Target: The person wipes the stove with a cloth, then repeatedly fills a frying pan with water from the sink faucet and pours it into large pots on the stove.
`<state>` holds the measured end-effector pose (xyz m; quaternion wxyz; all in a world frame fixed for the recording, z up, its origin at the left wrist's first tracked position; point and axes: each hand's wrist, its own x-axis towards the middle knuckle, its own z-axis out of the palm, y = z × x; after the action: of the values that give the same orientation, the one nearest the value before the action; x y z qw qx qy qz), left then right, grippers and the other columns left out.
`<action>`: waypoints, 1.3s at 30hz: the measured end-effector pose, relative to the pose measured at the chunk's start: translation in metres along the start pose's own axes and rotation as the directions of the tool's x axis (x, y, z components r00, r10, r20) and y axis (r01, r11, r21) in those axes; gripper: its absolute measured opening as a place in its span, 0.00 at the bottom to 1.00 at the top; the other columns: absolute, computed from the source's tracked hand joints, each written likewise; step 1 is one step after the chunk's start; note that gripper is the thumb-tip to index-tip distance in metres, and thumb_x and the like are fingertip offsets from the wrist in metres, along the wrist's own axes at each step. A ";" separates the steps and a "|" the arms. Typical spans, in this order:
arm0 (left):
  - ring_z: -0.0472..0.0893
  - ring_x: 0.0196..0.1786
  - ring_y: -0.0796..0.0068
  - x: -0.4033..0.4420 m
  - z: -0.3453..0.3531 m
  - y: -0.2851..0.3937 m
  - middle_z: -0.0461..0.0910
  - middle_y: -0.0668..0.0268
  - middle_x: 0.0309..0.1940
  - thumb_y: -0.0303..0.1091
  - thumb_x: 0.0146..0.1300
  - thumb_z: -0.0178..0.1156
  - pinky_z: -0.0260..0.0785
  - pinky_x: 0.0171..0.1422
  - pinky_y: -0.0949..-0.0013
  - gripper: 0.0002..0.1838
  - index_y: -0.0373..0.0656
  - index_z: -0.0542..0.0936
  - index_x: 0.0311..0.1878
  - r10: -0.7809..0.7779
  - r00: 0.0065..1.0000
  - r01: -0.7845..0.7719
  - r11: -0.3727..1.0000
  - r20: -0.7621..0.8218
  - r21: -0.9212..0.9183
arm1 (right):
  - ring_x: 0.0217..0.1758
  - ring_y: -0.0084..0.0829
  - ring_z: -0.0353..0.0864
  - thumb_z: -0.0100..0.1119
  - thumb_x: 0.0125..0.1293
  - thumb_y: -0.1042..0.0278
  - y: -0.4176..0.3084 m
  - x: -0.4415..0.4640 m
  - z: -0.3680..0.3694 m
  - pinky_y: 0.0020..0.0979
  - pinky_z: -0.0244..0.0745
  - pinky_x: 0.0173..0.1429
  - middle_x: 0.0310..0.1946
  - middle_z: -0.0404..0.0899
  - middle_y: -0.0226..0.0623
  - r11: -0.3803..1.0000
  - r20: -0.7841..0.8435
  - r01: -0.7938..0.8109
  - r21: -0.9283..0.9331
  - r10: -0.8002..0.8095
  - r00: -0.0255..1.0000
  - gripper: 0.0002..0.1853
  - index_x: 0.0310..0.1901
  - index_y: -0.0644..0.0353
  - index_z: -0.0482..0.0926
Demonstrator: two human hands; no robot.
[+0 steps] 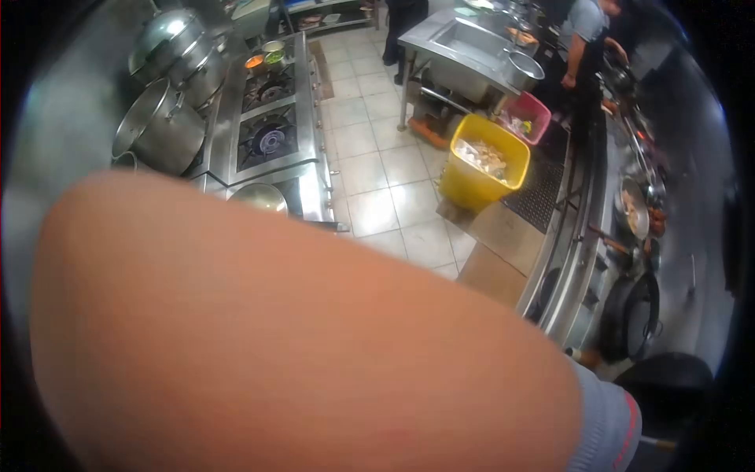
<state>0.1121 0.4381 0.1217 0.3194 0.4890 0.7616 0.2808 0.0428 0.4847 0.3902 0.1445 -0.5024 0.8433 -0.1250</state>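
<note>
A bare bent arm [314,338] fills the lower half of the head view, very close to the camera. At lower right it runs into a grey sleeve [602,417] with a thin red line. Neither my left hand nor my right hand shows, so whatever they hold or touch is hidden. Just past the arm's upper edge, a round metal pot [259,197] is partly covered by it. A large steel stockpot [169,138] stands tilted in the view beyond the elbow.
On the left is a gas range [267,140]. A yellow bin [476,189] with scraps stands on the tiled floor, beside a pink basket [535,114]. Pans [631,206] line the right-hand cooking line. One person [580,47] stands there; another's legs [403,35] show by the sink table [421,35].
</note>
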 end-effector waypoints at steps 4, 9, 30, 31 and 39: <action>0.79 0.52 0.53 0.076 0.021 0.016 0.80 0.50 0.47 0.43 0.61 0.59 0.69 0.57 0.57 0.23 0.36 0.76 0.53 0.163 0.985 -0.166 0.985 0.064 0.040 | 0.41 0.45 0.82 0.57 0.55 0.57 0.013 -0.044 -0.010 0.41 0.75 0.47 0.33 0.81 0.53 0.999 -0.024 -0.047 -0.007 0.047 0.999 0.17 0.37 0.65 0.81; 0.78 0.53 0.53 0.193 0.066 0.048 0.80 0.50 0.48 0.48 0.61 0.59 0.68 0.58 0.58 0.26 0.37 0.77 0.53 0.257 0.952 -0.276 0.956 0.167 0.102 | 0.42 0.47 0.81 0.55 0.58 0.60 0.060 -0.179 0.061 0.42 0.74 0.48 0.34 0.80 0.54 0.964 -0.408 -0.004 0.267 0.117 0.905 0.17 0.40 0.67 0.79; 0.74 0.60 0.50 0.487 0.093 0.115 0.69 0.43 0.61 0.46 0.58 0.64 0.67 0.63 0.56 0.43 0.45 0.55 0.72 -0.059 0.956 0.037 0.996 0.289 0.083 | 0.51 0.53 0.77 0.56 0.65 0.62 0.160 -0.605 0.359 0.41 0.72 0.56 0.47 0.79 0.55 0.002 -0.080 -0.361 0.932 0.976 -0.203 0.20 0.55 0.65 0.74; 0.75 0.60 0.52 0.509 0.095 0.110 0.68 0.42 0.61 0.45 0.58 0.65 0.68 0.63 0.57 0.44 0.45 0.54 0.73 -0.077 0.970 0.095 0.993 0.229 -0.071 | 0.51 0.53 0.77 0.56 0.65 0.62 0.172 -0.607 0.353 0.41 0.72 0.56 0.47 0.79 0.55 -0.003 -0.075 -0.367 0.930 0.977 -0.200 0.20 0.55 0.65 0.74; 0.67 0.67 0.49 0.704 0.136 -0.055 0.69 0.48 0.64 0.54 0.57 0.61 0.56 0.71 0.48 0.42 0.44 0.60 0.71 -0.544 0.832 0.490 0.814 0.112 0.313 | 0.45 0.44 0.82 0.51 0.66 0.54 0.135 -0.711 0.556 0.41 0.74 0.51 0.39 0.81 0.55 -0.610 0.380 -0.328 0.721 0.744 -0.549 0.21 0.47 0.65 0.79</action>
<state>-0.0391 1.0849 -0.1547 0.3873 0.3268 0.8617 0.0261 0.4610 1.1394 -0.0898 0.0716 0.6227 0.6888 -0.3643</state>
